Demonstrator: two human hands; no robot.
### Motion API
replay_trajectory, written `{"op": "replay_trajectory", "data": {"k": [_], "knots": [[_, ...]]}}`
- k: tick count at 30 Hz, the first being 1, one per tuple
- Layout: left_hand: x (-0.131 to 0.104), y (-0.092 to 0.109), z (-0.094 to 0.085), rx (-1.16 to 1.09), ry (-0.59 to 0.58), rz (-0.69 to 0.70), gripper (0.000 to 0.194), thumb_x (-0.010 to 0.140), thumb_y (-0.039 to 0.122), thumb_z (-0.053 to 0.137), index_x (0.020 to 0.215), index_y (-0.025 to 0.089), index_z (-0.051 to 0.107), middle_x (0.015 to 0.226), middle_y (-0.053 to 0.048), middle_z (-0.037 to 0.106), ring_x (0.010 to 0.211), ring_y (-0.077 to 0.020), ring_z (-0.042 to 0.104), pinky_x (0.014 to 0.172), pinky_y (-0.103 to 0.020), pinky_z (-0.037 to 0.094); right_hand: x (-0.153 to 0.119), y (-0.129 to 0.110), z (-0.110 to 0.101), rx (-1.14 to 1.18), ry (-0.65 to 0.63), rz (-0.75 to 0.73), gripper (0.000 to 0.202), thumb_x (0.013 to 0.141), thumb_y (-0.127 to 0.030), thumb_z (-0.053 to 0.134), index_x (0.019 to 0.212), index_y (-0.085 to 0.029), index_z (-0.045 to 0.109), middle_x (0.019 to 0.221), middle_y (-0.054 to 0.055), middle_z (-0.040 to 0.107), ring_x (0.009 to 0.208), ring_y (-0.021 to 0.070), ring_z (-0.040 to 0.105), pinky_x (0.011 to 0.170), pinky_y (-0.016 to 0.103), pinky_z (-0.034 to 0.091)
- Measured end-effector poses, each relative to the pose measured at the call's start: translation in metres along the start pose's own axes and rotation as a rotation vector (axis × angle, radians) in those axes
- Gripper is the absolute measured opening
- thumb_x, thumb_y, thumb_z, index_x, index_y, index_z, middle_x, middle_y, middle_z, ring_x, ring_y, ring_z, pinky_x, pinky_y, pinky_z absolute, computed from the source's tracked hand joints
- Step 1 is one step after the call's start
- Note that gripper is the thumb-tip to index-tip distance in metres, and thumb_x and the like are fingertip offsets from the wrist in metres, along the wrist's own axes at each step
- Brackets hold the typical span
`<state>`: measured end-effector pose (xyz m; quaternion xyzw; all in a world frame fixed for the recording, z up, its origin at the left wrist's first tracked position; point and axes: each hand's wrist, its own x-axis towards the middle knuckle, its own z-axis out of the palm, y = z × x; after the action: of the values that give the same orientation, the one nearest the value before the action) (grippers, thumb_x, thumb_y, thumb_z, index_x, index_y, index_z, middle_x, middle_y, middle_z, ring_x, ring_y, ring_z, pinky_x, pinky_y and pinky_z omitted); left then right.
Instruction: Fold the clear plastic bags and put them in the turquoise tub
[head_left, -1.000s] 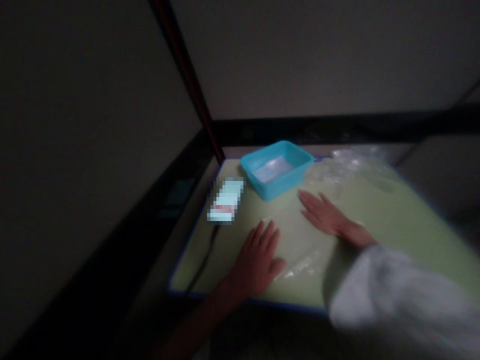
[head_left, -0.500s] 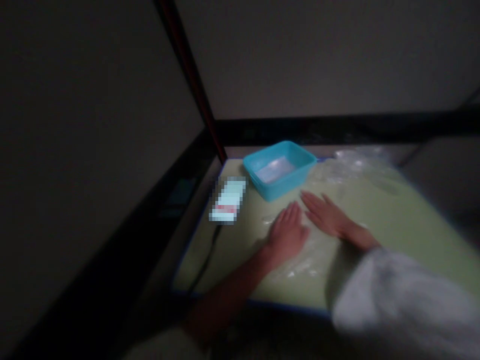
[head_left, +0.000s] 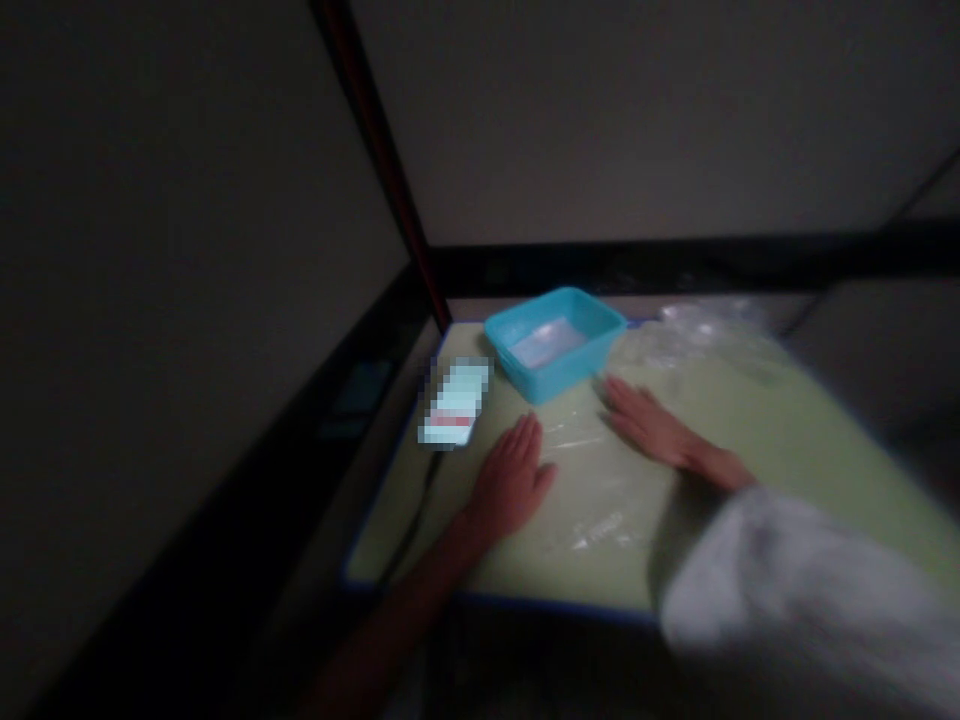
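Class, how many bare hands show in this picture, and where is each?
2. The left hand is at the left side of the plastic; the right hand is at its right side, near the tub. No others show.

A thin, clear plastic sheet (head_left: pixel 581 480) lies spread mostly flat on the table (head_left: pixel 810 480), between the left hand (head_left: pixel 511 480) and the right hand (head_left: pixel 646 425). Shiny creases mark its near and far parts; its edges are hard to make out.

Plain walls (head_left: pixel 637 120) behind a table (head_left: pixel 765 450) show a dim room, kind unclear.
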<state>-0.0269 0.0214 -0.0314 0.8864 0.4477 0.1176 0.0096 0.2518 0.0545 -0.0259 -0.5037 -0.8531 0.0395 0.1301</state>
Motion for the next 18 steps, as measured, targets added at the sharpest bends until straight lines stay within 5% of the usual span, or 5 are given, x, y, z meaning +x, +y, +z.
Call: {"op": "replay_trajectory", "data": {"k": [6,12,18], "knots": [[0.006,0.016,-0.012,-0.034,0.029,-0.025,0.057,0.09,0.034,0.041,0.135,0.0,0.032,0.146,-0.024,0.029,0.138,-0.0282,0.024,0.11,-0.042,0.029,-0.039,-0.042,-0.049,0.087,0.001,-0.021,0.058,0.095,-0.045,0.029,0.148,-0.027,0.012,0.15,0.005,0.028,0.135,0.0259,0.029,0.109,0.049,0.028],[0.012,0.065,-0.009,-0.052,-0.064,0.17,0.06,0.091,0.037,0.036,0.138,0.0,0.028,0.148,-0.02,0.025,0.139,-0.025,0.021,0.113,-0.035,0.023,-0.084,-0.075,-0.005,-0.013,0.037,0.013,0.063,0.095,-0.041,0.034,0.148,-0.018,0.01,0.15,0.013,0.026,0.136,0.0245,0.027,0.108,0.045,0.031],[0.007,0.068,0.0,-0.016,-0.083,0.182,0.064,0.092,0.048,0.03,0.14,0.006,0.027,0.151,-0.016,0.021,0.141,-0.0246,0.015,0.114,-0.038,0.017,-0.112,-0.069,0.01,-0.132,0.123,0.074,0.074,0.092,-0.046,0.04,0.148,-0.016,0.002,0.151,0.016,0.022,0.137,0.0267,0.023,0.108,0.048,0.029]]}}
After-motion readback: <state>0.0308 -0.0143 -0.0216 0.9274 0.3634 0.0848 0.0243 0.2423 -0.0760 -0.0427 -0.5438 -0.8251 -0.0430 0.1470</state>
